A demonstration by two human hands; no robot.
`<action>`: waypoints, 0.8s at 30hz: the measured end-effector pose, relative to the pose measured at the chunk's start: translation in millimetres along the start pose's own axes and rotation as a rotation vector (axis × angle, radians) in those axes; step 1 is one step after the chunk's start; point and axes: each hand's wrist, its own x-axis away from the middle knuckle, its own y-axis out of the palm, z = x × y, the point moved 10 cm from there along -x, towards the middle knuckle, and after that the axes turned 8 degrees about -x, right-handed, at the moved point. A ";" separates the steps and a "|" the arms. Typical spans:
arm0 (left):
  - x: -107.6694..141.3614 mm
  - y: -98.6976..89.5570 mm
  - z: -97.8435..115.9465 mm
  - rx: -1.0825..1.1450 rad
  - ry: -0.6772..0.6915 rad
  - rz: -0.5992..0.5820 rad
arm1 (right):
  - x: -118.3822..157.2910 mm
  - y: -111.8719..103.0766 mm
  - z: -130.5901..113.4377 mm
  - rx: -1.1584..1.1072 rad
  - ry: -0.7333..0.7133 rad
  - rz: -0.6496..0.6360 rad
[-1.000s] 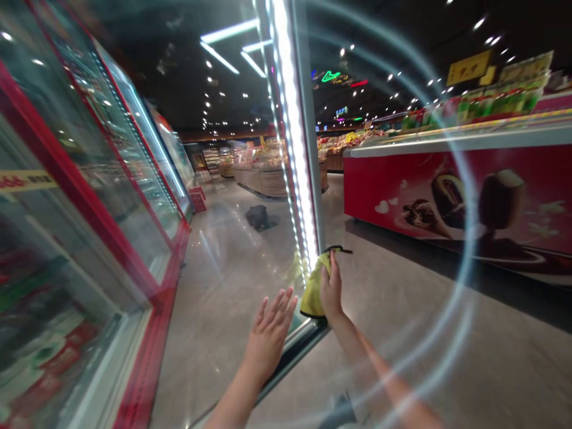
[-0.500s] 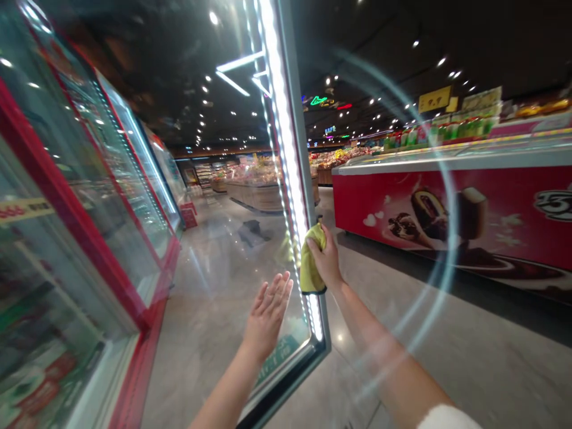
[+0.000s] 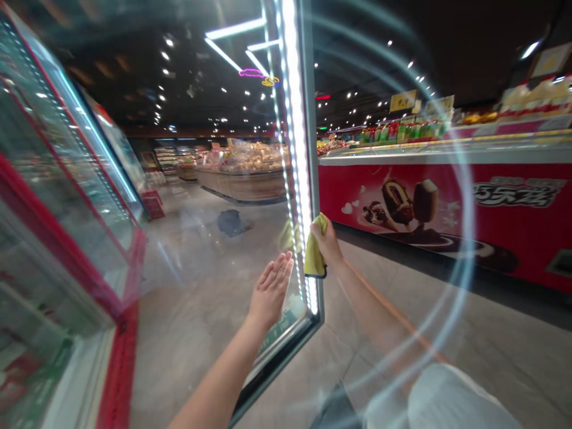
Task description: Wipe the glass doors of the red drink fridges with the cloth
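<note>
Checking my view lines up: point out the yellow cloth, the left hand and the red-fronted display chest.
Yellow cloth (image 3: 315, 256), head view: middle of its hanging part.
Left hand (image 3: 269, 290), head view: back of the hand.
Red-fronted display chest (image 3: 442, 220), head view: printed front panel.

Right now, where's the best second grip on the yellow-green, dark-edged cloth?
Probably the lower dark hem, from below: the yellow-green cloth hangs down there, while the right hand grips its upper part and the white-lit door frame runs alongside.

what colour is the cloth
The cloth is yellow-green, dark-edged; best seen in head view.
</note>
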 end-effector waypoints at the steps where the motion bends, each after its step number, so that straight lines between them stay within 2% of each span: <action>1: 0.2 -2.4 1.4 -0.004 0.002 0.004 | 6.6 -2.6 5.1 -0.004 0.034 -0.009; 5: -3.3 -8.3 7.4 -0.032 -0.073 0.006 | 63.7 -30.1 56.3 -0.028 0.254 -0.065; 8: -14.9 -12.6 19.5 -0.072 -0.126 0.011 | 105.1 -57.1 94.7 -0.005 0.308 -0.058; 11: -35.3 -16.6 38.9 -0.114 -0.125 0.000 | 134.0 -68.1 114.5 -0.004 0.292 -0.109; 13: -49.8 -18.4 48.8 -0.147 -0.151 -0.018 | 147.2 -70.5 116.4 -0.025 0.286 -0.149; 16: -66.7 -24.1 59.1 -0.227 -0.223 -0.033 | 147.9 -64.7 97.7 -0.077 0.249 -0.256; 19: -77.2 -34.6 71.2 -0.311 -0.249 -0.071 | 119.1 -45.9 53.3 -0.160 0.148 -0.423; 22: -88.4 -56.2 84.5 -0.385 -0.244 -0.109 | 83.8 -29.9 3.7 -0.274 0.030 -0.591; 24: -99.9 -75.7 90.7 -0.436 -0.250 -0.124 | 74.3 -32.0 -18.8 -0.328 -0.049 -0.693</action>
